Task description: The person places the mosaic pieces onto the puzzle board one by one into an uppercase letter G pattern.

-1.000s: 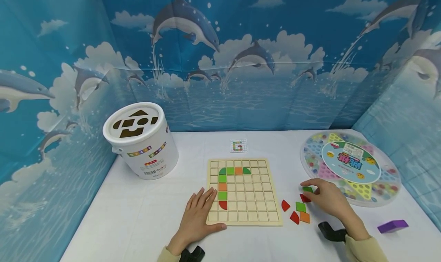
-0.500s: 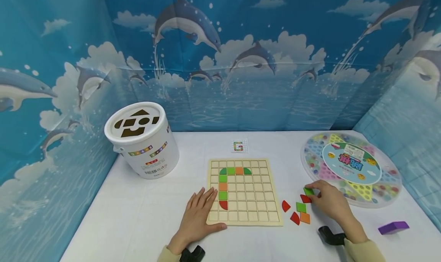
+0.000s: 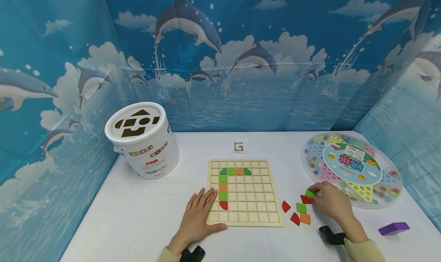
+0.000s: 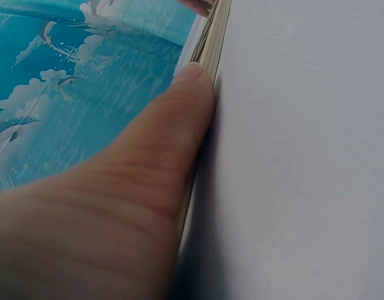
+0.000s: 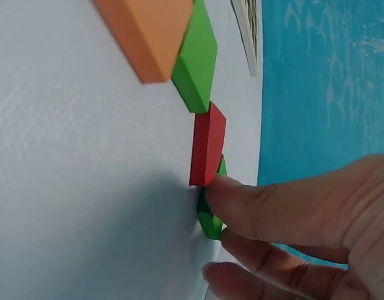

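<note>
A wooden grid board (image 3: 255,206) lies in the middle, with green, orange and red tiles set in a hooked line on its left half. My left hand (image 3: 196,218) rests at its lower left corner, fingers spread straight; in the left wrist view the thumb (image 4: 173,131) lies along the board's edge. My right hand (image 3: 332,202) pinches a green block (image 5: 210,219) between thumb and fingers, at the table beside a red quarter-round block (image 5: 208,144). Nearby lie a green square block (image 3: 301,208), an orange square block (image 3: 305,218) and two more red quarter-rounds (image 3: 286,206).
Behind the board lies a small pattern card (image 3: 239,146). A white lidded bucket (image 3: 142,143) stands at the back left. On the right are a round marble game board (image 3: 351,166) and a purple block (image 3: 394,228). A dolphin-print curtain (image 3: 241,101) encloses the table.
My right hand has shifted slightly right, and the green block at its fingertips has moved slightly right and turned. The left hand and the tiles on the board have stayed put.
</note>
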`<action>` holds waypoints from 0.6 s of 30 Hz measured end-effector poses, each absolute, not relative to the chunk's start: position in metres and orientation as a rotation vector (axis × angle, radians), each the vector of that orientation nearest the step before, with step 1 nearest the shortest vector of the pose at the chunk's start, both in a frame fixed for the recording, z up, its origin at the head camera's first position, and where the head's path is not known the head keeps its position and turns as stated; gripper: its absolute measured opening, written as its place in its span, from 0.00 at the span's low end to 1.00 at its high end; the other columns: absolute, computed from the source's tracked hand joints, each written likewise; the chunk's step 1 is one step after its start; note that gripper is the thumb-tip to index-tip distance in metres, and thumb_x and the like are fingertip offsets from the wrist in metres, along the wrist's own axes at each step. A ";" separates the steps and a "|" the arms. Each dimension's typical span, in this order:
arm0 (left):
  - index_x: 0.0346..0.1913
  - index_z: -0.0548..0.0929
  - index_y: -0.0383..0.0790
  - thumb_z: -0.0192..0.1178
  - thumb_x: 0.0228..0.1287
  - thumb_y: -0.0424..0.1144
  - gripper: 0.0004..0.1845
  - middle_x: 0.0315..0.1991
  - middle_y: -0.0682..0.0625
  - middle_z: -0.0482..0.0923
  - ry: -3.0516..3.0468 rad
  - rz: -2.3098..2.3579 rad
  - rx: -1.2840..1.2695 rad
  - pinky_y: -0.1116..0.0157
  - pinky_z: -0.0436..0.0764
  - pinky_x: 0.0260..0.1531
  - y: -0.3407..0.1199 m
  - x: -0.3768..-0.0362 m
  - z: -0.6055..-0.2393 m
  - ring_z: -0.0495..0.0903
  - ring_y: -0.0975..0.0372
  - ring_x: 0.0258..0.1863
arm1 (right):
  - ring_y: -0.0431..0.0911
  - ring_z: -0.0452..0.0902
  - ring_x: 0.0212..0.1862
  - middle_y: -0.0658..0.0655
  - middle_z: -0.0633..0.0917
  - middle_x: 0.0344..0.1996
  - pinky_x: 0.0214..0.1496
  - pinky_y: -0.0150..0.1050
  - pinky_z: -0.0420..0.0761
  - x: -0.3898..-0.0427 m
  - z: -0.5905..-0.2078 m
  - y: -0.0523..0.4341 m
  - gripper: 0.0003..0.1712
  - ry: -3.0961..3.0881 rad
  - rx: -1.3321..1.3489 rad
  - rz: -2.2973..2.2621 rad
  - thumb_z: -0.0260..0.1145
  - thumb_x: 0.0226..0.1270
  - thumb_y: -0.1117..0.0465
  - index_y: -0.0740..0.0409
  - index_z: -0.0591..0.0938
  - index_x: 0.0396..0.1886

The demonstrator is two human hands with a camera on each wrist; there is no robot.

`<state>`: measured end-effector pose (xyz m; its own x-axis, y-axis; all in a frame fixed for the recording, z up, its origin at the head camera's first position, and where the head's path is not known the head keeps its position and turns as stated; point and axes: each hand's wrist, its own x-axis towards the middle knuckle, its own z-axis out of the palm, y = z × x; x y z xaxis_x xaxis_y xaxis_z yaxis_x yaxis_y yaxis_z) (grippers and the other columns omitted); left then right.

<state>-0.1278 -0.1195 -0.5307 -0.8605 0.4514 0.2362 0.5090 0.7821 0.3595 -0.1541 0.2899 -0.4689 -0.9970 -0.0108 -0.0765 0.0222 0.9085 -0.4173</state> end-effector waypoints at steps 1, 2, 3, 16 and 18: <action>0.73 0.59 0.41 0.55 0.52 0.72 0.52 0.72 0.48 0.55 -2.834 -0.632 -0.768 0.47 0.47 0.66 -0.119 -0.128 -0.530 0.49 0.48 0.71 | 0.51 0.72 0.31 0.60 0.79 0.34 0.31 0.47 0.77 -0.154 -0.469 0.290 0.11 2.994 0.008 -0.651 0.70 0.53 0.65 0.63 0.84 0.38; 0.73 0.59 0.41 0.55 0.52 0.73 0.52 0.72 0.48 0.55 -2.834 -0.631 -0.768 0.46 0.47 0.66 -0.119 -0.128 -0.530 0.49 0.48 0.71 | 0.51 0.73 0.31 0.60 0.79 0.34 0.31 0.48 0.77 -0.154 -0.470 0.290 0.11 2.992 0.007 -0.646 0.70 0.53 0.65 0.63 0.84 0.37; 0.73 0.59 0.41 0.55 0.52 0.73 0.52 0.72 0.48 0.55 -2.834 -0.629 -0.768 0.47 0.48 0.66 -0.119 -0.128 -0.530 0.49 0.48 0.71 | 0.51 0.73 0.31 0.59 0.79 0.34 0.32 0.49 0.77 -0.153 -0.470 0.290 0.11 2.991 0.004 -0.641 0.70 0.54 0.65 0.64 0.83 0.37; 0.73 0.59 0.41 0.54 0.52 0.73 0.52 0.72 0.48 0.55 -2.849 -0.626 -0.767 0.46 0.48 0.66 -0.120 -0.127 -0.529 0.48 0.48 0.71 | 0.52 0.74 0.32 0.59 0.80 0.33 0.31 0.50 0.77 -0.150 -0.470 0.289 0.13 3.027 0.028 -0.650 0.71 0.52 0.65 0.63 0.81 0.38; 0.73 0.59 0.41 0.54 0.52 0.73 0.52 0.72 0.48 0.55 -2.850 -0.622 -0.768 0.47 0.48 0.66 -0.120 -0.128 -0.529 0.48 0.48 0.71 | 0.52 0.74 0.32 0.59 0.81 0.32 0.31 0.50 0.76 -0.149 -0.471 0.289 0.13 3.031 0.045 -0.666 0.71 0.52 0.65 0.62 0.80 0.37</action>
<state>-0.1276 -0.1196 -0.5293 -0.8632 0.4532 0.2227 0.5047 0.7863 0.3564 -0.1493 0.2889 -0.4708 -0.9989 0.0202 -0.0429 0.0363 0.9075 -0.4185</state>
